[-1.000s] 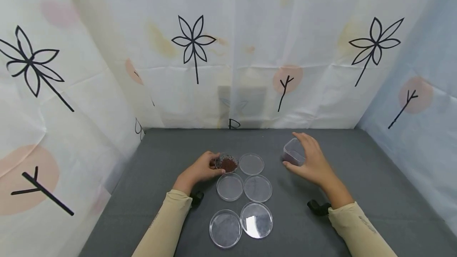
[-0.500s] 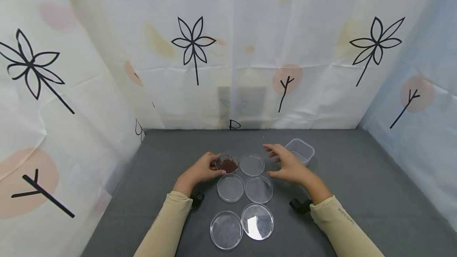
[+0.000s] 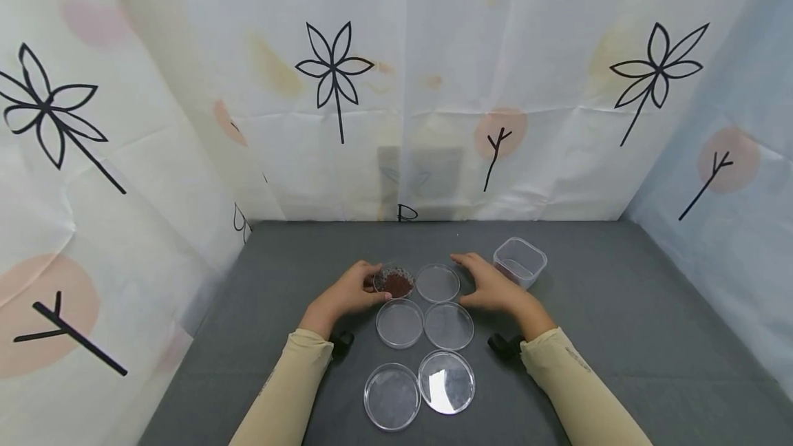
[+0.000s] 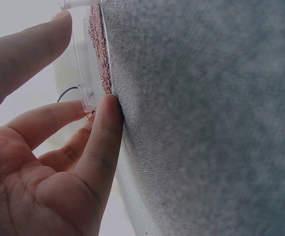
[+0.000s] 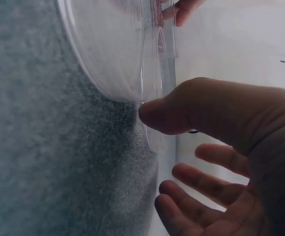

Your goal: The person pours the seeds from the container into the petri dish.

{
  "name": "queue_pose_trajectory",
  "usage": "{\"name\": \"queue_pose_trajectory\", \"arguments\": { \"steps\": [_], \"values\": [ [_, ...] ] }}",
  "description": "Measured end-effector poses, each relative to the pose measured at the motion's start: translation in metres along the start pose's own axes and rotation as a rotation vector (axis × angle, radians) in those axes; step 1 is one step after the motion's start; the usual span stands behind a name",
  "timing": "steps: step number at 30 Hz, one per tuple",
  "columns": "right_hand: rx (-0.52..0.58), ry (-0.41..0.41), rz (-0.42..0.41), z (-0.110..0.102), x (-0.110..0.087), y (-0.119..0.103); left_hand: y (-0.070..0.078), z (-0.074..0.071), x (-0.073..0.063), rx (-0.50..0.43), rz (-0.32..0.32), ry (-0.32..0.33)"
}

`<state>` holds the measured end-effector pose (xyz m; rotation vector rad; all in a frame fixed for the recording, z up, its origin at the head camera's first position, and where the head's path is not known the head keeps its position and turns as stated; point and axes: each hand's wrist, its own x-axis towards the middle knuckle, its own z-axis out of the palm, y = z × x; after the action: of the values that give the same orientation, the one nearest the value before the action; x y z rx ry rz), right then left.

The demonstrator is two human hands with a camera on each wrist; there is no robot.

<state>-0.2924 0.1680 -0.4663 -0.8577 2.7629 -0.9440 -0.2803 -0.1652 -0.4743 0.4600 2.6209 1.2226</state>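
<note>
My left hand (image 3: 352, 289) holds a transparent petri dish (image 4: 85, 59) by its side. Reddish-brown granules (image 3: 398, 285) lie in this dish, the back left one of the group. My right hand (image 3: 493, 285) is beside the back right petri dish (image 3: 437, 283), thumb and fingers spread around its right side. In the right wrist view, the thumb (image 5: 164, 115) is right at the dish rim, and the other fingers are apart from it, loosely bent.
Two more petri dishes (image 3: 399, 324) stand directly in front of the back pair. Nearer still lie two round transparent dishes or lids (image 3: 392, 397). A rectangular transparent plastic tub (image 3: 520, 261) stands behind my right hand on the grey table (image 3: 650, 336). Printed white cloth (image 3: 434, 177) surrounds the table.
My right hand has let go of the plastic tub and moved left to the back right petri dish. The left hand keeps its hold on the dish with granules.
</note>
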Motion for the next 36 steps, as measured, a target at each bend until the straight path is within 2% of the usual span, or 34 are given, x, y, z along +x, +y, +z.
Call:
{"name": "queue_pose_trajectory", "arguments": {
  "steps": [8, 19, 36],
  "values": [
    [-0.021, -0.042, 0.001, 0.003, 0.013, 0.008, 0.001, 0.000, 0.000, 0.002, 0.004, 0.004],
    [-0.034, -0.109, 0.048, -0.002, 0.018, 0.009, 0.001, 0.000, -0.001, 0.021, 0.006, 0.002],
    [0.012, -0.093, 0.007, -0.005, 0.016, 0.011, -0.002, -0.001, 0.001, -0.009, -0.022, -0.003]
  ]
}}
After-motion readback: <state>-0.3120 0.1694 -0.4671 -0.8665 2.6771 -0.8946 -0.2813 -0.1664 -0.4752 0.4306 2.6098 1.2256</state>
